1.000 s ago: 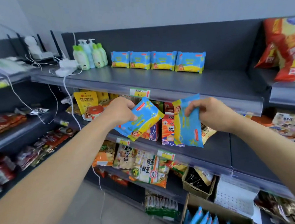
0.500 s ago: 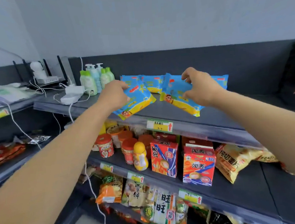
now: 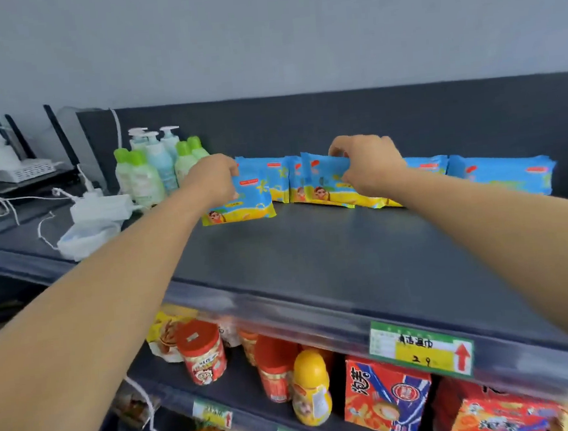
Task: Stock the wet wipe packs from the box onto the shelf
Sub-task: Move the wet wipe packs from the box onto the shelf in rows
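Both arms reach over the dark top shelf (image 3: pixel 330 256). My left hand (image 3: pixel 213 178) grips the upper left corner of a blue and yellow wet wipe pack (image 3: pixel 244 203) that stands upright on the shelf. My right hand (image 3: pixel 368 164) pinches the top edge of a second wet wipe pack (image 3: pixel 324 186), which stands on the shelf in front of a row of like packs (image 3: pixel 503 172) along the back wall. The box is out of view.
Green-capped lotion bottles (image 3: pixel 151 168) stand left of the packs. White adapters and cables (image 3: pixel 100 209) and a router (image 3: pixel 17 165) lie further left. A price tag (image 3: pixel 420 349) hangs on the shelf's front rail. Snack jars and boxes (image 3: pixel 385 394) fill the shelf below.
Both hands have carried their packs up from below the shelf and further back. The packs now stand upright on the shelf by the row at the back wall.
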`<control>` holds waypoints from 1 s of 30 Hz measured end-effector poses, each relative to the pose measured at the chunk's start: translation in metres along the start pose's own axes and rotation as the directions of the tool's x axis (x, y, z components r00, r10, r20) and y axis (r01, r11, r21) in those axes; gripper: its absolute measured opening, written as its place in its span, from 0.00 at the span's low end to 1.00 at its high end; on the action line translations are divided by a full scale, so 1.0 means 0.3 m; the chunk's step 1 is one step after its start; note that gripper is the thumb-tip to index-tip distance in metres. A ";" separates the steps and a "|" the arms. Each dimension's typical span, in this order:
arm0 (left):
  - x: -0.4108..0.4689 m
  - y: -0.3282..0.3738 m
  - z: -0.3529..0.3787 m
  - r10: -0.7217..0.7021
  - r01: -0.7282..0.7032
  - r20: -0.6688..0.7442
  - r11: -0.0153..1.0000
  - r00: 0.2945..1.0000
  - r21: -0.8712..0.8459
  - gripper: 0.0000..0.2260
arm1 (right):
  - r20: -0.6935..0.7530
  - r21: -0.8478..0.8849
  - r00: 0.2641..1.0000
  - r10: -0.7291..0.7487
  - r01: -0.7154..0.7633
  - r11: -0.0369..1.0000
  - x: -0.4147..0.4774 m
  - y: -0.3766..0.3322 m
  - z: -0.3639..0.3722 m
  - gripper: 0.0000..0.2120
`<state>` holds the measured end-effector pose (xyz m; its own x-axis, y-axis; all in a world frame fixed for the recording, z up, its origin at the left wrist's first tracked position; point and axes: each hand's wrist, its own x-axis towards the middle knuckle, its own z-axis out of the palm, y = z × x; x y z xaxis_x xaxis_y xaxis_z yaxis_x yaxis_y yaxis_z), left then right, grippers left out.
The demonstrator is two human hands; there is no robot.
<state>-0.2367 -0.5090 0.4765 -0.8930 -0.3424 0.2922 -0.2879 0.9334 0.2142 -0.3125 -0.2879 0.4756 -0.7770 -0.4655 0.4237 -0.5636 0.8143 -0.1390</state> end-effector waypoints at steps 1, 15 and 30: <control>0.037 -0.010 0.021 0.019 -0.019 0.024 1.000 1.000 0.016 0.18 | 0.016 -0.024 1.000 0.004 -0.004 1.000 0.023 -0.005 0.023 0.19; 0.321 -0.017 0.129 0.117 -0.119 0.120 0.993 0.986 0.003 0.20 | 0.180 0.053 0.983 0.038 -0.048 0.997 0.215 -0.008 0.191 0.21; 0.345 -0.038 0.230 0.120 -0.140 -0.096 0.959 0.988 -0.247 0.16 | -0.015 -0.184 1.000 -0.024 0.021 0.983 0.203 0.003 0.258 0.24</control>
<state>-0.3496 -0.5477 0.4400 -0.8835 -0.2370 0.4040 -0.0656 0.9166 0.3944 -0.3820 -0.3423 0.4320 -0.7588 -0.4796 0.4407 -0.5186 0.8542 0.0367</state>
